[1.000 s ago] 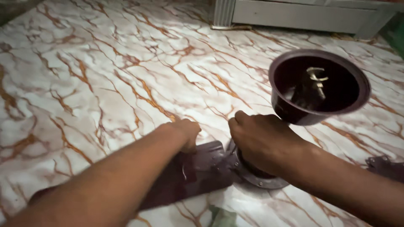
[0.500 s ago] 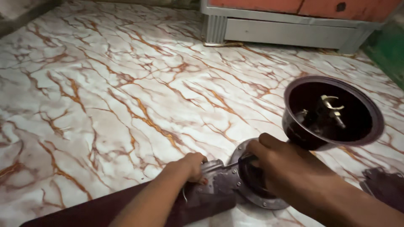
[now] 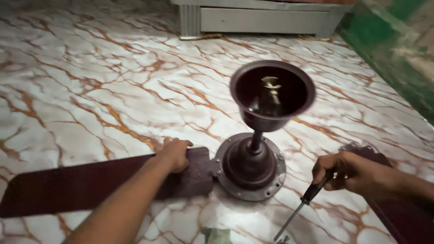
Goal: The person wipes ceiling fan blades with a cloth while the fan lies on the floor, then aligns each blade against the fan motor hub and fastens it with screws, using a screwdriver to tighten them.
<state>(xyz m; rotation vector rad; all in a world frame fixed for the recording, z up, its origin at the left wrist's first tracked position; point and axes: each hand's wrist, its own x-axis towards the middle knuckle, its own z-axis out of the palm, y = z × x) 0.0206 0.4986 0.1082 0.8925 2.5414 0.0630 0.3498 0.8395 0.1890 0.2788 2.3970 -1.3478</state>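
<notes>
A dark brown ceiling fan lies on the marbled floor [image 3: 90, 68]. Its round motor housing [image 3: 250, 166] faces up, with the downrod and cup-shaped canopy [image 3: 272, 96] standing above it. My left hand [image 3: 174, 153] presses flat on the inner end of a fan blade [image 3: 86, 185] that runs off to the left. My right hand [image 3: 348, 171] is to the right of the motor, closed around a black-handled screwdriver [image 3: 302, 205] whose shaft points down and left. A second blade [image 3: 398, 208] lies under my right forearm.
A grey cabinet base [image 3: 262, 18] stands at the far edge of the floor. A green wall or panel [image 3: 398, 54] runs along the right side. A small greenish object [image 3: 217, 236] lies at the bottom edge, near the screwdriver tip.
My right hand has left the motor hub and moved out to the right, now holding the screwdriver. The view has shifted so the motor and canopy sit nearer the middle. My left hand stays on the blade.
</notes>
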